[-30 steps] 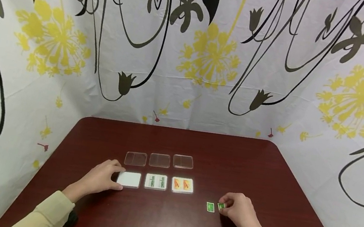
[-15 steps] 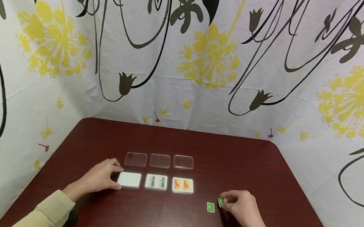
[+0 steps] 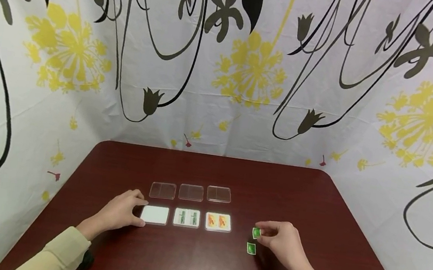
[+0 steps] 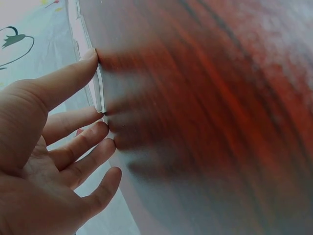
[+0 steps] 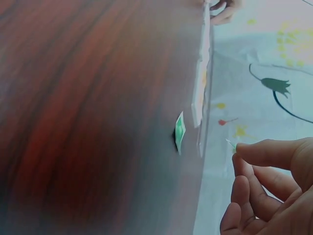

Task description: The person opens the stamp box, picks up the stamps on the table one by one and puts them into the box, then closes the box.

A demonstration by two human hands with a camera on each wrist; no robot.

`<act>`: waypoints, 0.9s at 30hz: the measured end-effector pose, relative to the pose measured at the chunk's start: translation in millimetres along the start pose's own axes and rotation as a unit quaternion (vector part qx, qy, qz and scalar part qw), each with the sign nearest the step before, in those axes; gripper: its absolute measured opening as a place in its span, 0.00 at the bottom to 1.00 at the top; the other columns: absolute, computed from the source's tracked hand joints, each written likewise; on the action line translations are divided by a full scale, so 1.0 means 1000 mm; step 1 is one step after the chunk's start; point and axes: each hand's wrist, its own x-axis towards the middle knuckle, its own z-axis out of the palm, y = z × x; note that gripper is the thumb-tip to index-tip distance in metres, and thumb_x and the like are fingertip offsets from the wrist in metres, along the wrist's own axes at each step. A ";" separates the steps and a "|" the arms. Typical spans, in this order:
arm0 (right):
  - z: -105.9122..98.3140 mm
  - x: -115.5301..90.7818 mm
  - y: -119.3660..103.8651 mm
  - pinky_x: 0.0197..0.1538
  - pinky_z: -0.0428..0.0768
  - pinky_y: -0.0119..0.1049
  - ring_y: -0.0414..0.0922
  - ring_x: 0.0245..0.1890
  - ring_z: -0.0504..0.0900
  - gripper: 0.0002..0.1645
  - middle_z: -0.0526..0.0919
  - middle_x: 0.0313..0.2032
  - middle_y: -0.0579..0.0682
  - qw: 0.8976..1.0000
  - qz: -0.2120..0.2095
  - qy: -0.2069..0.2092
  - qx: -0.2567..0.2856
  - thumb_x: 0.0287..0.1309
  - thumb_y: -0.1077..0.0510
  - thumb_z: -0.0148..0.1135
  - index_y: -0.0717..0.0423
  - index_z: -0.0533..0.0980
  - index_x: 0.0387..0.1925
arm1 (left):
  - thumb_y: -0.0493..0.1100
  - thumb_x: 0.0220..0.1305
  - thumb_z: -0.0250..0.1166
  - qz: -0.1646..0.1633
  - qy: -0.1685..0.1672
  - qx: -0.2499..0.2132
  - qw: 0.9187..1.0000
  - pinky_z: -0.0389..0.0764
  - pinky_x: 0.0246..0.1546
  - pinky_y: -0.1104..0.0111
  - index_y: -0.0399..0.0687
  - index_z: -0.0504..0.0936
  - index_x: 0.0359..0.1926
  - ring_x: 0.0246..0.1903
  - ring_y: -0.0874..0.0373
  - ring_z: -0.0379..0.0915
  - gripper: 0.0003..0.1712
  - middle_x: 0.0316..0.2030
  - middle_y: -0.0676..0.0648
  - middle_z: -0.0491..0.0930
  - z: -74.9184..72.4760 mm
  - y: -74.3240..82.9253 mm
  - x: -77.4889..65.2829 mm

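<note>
At the row's left end, a shallow clear plastic case (image 3: 155,214) with a white surface lies on the table. My left hand (image 3: 117,211) holds it by its left corners, the index finger at the far one and the thumb at the near one. My right hand (image 3: 282,243) pinches a small green, white-edged square card (image 3: 256,233) between thumb and fingertips, raised off the table. In the right wrist view that card is seen nearly edge-on. A second green square card (image 3: 251,248) lies on the table just nearer the body, slightly bent in the right wrist view.
Beside the white case lie a case with green-printed cards (image 3: 187,217) and one with orange-printed cards (image 3: 218,222). Behind them sit three transparent lids (image 3: 191,192) in a row. The dark red table (image 3: 196,267) meets a patterned cloth (image 3: 218,121) at its far edge.
My right hand has lifted one green card off the table and carried it left and away from the body. The left hand stays at the white case.
</note>
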 end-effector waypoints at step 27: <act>0.063 0.030 -0.075 0.28 0.77 0.32 0.38 0.28 0.82 0.17 0.85 0.26 0.38 0.993 -0.098 -0.029 0.065 0.46 0.66 0.75 0.46 0.89 0.40 | 0.52 0.46 0.83 -0.002 0.004 0.003 1.000 0.77 0.46 0.55 0.45 0.85 0.56 0.50 0.52 0.73 0.35 0.50 0.50 0.77 0.002 -0.003 0.002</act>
